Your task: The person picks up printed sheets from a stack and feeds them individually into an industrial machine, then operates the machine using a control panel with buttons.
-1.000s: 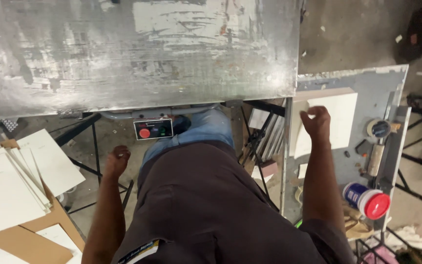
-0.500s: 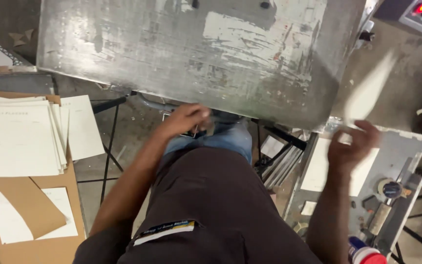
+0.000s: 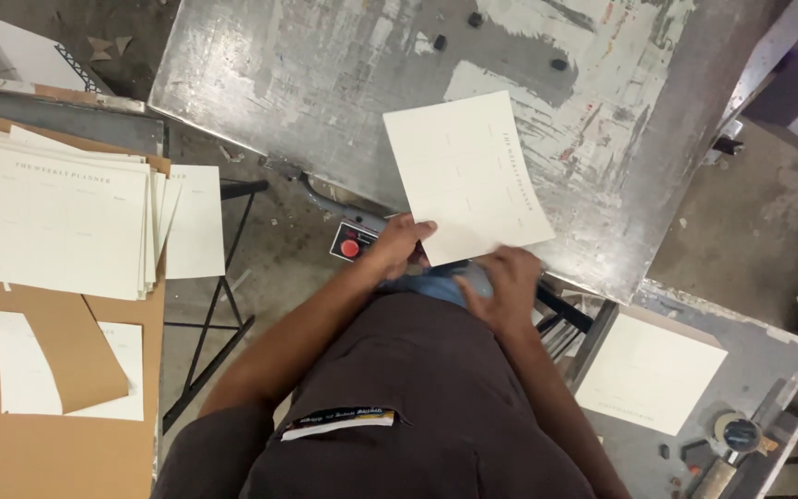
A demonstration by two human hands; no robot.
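Note:
A cream printed sheet (image 3: 464, 176) lies on the worn metal table (image 3: 325, 83), overhanging its near edge. My left hand (image 3: 397, 242) grips the sheet's near left corner, thumb on top. Under the table edge, my right hand (image 3: 508, 286) holds the sheet's near right side, its fingers curled below the paper. Both forearms reach forward from my dark shirt.
A stack of cream printed sheets (image 3: 62, 212) rests on a brown cardboard surface (image 3: 48, 453) at the left. A red button box (image 3: 351, 245) hangs under the table edge. Another cream sheet (image 3: 650, 374) lies on a grey side stand (image 3: 768, 370) at the right, near a tape roll (image 3: 739, 432).
My right hand carried a sheet from the right stand onto the metal table. Both hands have come together at its near edge. The view tilted up and left.

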